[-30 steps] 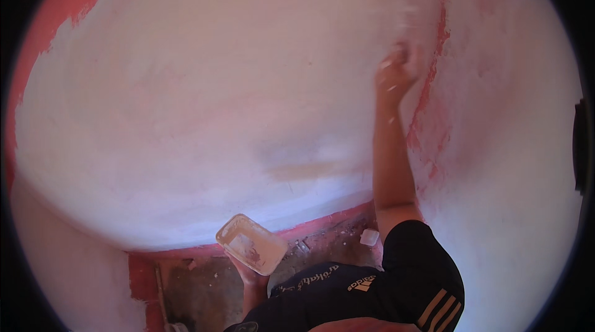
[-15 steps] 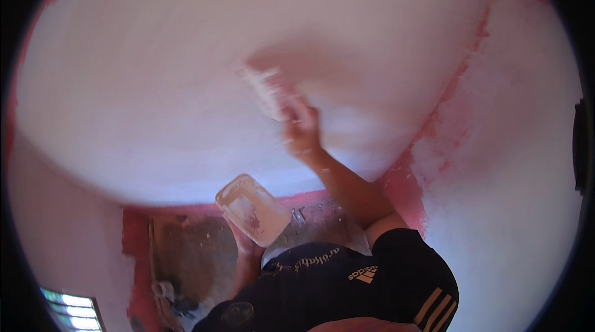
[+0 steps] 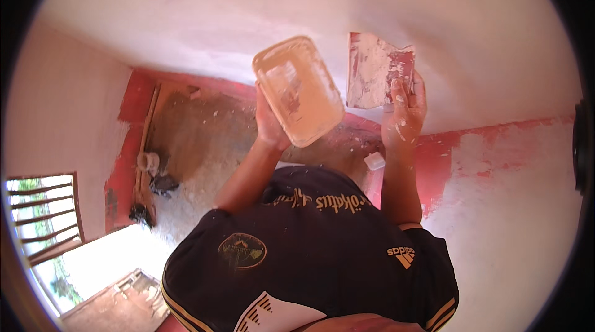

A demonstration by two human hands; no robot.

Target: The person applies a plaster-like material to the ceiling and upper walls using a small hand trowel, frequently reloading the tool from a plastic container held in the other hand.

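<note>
Paste (image 3: 315,97) crusts rounded tub (image 3: 256,63) and wavy-edged plate (image 3: 370,66).

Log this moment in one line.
left hand: holds tub | right hand: holds smeared red sheet | wall: whitish, red along bottom

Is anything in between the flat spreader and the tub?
Nothing visible: the right hand holds the flat spreader beside the tub in the left hand, and only a gap shows between, with pale wall behind.

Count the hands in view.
2: the left hand holds the left side of the tan tub; the right hand holds the flat spreader at its lower right.
</note>
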